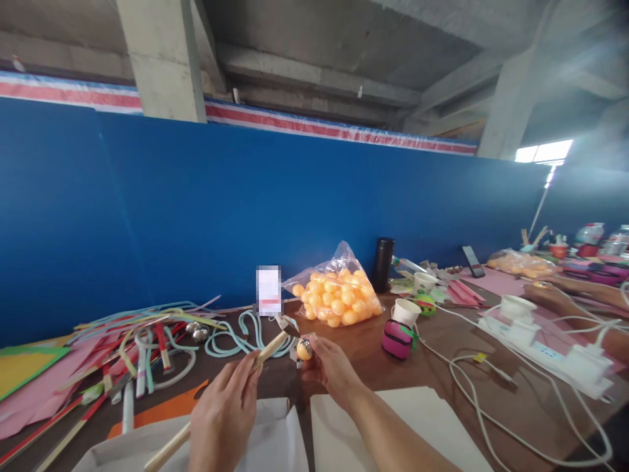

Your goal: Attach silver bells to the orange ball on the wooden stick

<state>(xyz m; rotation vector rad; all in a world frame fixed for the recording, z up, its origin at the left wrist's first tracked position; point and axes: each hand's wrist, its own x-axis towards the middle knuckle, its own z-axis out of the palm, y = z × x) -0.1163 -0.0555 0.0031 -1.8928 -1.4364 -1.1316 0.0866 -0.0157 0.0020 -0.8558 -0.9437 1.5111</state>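
Note:
My left hand [223, 410] is closed around a long wooden stick [268, 353] that runs from the bottom edge up toward the middle of the table. My right hand [330, 367] pinches a small orange ball [304, 349] right at the stick's upper end. The ball and the stick tip are touching or nearly so. Both hands hover over white paper sheets [427, 419] on the brown table [363, 357].
A clear bag of orange balls [337, 298] lies behind the hands beside a black bottle [382, 264]. Coloured strips, cords and paper [122, 341] clutter the left. A pink pouch [397, 339], cups, white power strips and cables [521, 334] spread right, where another person's arm [580, 301] rests.

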